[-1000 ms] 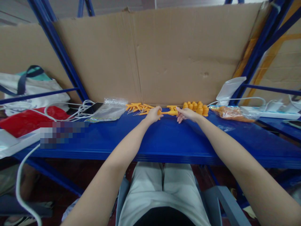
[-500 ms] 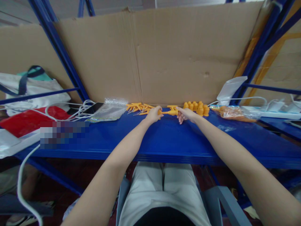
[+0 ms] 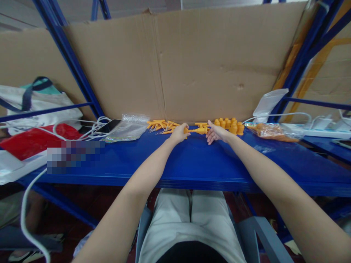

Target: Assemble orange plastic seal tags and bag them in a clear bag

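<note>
My left hand is closed around the left end of a long orange plastic piece that lies on the blue shelf near the cardboard back wall. My right hand sits just right of that piece, fingers spread and slightly lifted off it. A loose pile of orange star-shaped parts lies left of my left hand. A cluster of small orange upright caps stands just behind my right hand.
A clear plastic bag, a phone and white cables lie to the left, beside a red bag. A bag of orange parts and a white power strip lie to the right. Cardboard backs the shelf.
My right hand has let go of the orange piece's right end and its fingers have spread apart. My left hand has stayed put.
</note>
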`<state>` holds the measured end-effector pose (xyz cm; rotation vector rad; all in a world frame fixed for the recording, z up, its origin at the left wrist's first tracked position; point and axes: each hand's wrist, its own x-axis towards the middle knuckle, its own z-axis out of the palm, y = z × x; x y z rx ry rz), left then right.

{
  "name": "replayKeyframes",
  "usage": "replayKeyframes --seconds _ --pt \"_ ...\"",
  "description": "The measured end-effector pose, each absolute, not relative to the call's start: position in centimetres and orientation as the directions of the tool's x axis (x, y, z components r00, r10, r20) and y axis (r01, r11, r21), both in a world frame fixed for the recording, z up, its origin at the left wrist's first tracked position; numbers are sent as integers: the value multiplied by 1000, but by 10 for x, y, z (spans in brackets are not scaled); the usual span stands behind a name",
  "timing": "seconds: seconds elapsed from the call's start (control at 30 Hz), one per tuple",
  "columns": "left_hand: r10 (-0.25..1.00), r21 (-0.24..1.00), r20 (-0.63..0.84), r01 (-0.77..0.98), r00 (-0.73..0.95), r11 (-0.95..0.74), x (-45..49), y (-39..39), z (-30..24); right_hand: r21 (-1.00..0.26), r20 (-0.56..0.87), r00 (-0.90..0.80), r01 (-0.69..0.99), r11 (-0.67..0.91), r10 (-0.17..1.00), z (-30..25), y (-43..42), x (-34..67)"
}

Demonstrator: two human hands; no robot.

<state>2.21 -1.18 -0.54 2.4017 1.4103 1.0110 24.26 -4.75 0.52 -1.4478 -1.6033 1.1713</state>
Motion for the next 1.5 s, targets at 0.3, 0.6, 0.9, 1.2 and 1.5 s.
replayKeyframes --seconds 0.3,0.6,0.9,1.2,1.5 --pt "871 549 421 693 253 -467 19 -9 -6 -961 112 -113 239 137 987 15 -63 231" --pt "856 550 450 676 254 -490 21 -9 -6 -937 229 -37 264 231 973 14 -57 219" --pt "819 495 559 741 129 -455 4 3 -6 -747 565 31 445 494 825 13 -34 228" --pt "924 244 293 915 247 -322 -19 19 -17 277 455 -395 915 295 798 23 -32 206" --pt "841 106 342 872 420 -478 -11 27 -24 362 428 -333 915 178 840 11 -32 191"
